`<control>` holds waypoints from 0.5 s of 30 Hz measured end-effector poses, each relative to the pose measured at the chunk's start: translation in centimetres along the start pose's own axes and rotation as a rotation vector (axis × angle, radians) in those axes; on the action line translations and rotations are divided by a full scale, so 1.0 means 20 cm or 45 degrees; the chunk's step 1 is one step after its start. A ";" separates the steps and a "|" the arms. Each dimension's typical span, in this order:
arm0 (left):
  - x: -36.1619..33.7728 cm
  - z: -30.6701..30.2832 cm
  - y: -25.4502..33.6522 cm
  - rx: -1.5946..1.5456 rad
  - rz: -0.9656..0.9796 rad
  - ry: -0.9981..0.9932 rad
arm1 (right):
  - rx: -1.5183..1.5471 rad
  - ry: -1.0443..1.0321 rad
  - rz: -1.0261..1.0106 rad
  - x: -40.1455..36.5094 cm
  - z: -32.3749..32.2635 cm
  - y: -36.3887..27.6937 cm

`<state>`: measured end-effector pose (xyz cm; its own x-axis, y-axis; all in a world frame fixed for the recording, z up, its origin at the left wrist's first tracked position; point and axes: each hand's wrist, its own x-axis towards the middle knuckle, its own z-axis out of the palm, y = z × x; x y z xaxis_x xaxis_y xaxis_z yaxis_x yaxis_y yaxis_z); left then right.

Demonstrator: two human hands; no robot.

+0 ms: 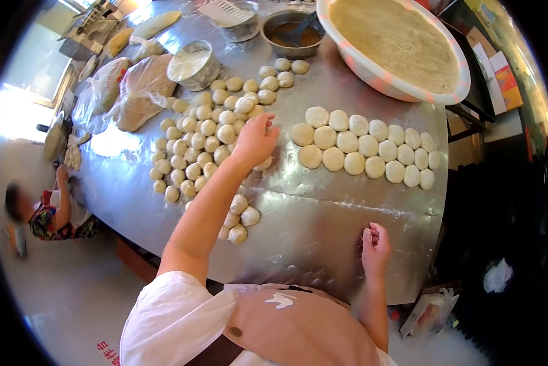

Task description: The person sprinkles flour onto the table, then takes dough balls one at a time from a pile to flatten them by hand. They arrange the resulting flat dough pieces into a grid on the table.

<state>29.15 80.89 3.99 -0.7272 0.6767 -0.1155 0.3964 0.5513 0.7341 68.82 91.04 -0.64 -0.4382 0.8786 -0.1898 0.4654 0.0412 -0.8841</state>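
My left hand [257, 140] reaches over the right edge of a large cluster of floured dough balls [198, 141]. Its fingers are bent together, and whatever they may hold is hidden. One dough ball [263, 164] shows partly beneath the wrist. Several more dough balls [249, 216] lie below my forearm. My right hand [376, 242] hovers low over the near right part of the steel table [323, 226], fingers curled in with nothing visible in them. Beyond it, slightly flattened dough rounds [368, 146] sit in three neat rows.
A wide white basin [402, 93] of brownish filling stands at the back right. Beside it are a metal bowl [292, 46] with a dark utensil and a flour pot [193, 67]. Plastic bags [143, 91] lie at the left. Another person [54, 210] is at the table's far left.
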 end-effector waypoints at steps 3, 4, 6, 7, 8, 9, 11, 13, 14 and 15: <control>-0.20 -0.12 0.14 0.607 0.274 -0.211 | -0.027 0.007 -0.031 0.01 0.00 -0.01; -0.27 -0.14 0.17 0.847 0.327 -0.333 | -0.062 0.005 -0.033 0.01 0.01 -0.02; -0.31 -0.07 -0.02 0.933 0.452 -0.297 | -0.136 -0.003 -0.040 0.01 0.03 -0.04; -0.32 -0.07 -0.04 0.970 0.492 -0.296 | -0.143 -0.026 -0.041 0.01 0.04 -0.06; -0.32 -0.08 -0.06 1.005 0.530 -0.300 | -0.152 -0.051 -0.038 0.01 0.06 -0.08; -0.32 -0.08 -0.09 1.017 0.565 -0.300 | -0.163 -0.080 -0.033 -0.01 0.07 -0.10; -0.37 -0.10 -0.05 0.677 0.450 -0.107 | -0.119 -0.162 -0.005 -0.06 0.12 -0.15; -0.43 -0.14 0.06 0.290 0.316 0.084 | -0.102 -0.290 -0.014 -0.13 0.19 -0.20; -0.48 -0.19 0.10 0.058 0.157 0.060 | -0.139 -0.382 -0.101 -0.16 0.23 -0.23; -0.54 -0.24 0.13 -0.173 0.001 0.038 | -0.174 -0.473 -0.190 -0.19 0.28 -0.27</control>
<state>35.46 72.69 10.38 -0.7441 0.6611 -0.0964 0.3187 0.4781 0.8184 63.66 84.84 2.49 -0.7443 0.6282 -0.2267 0.4625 0.2400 -0.8535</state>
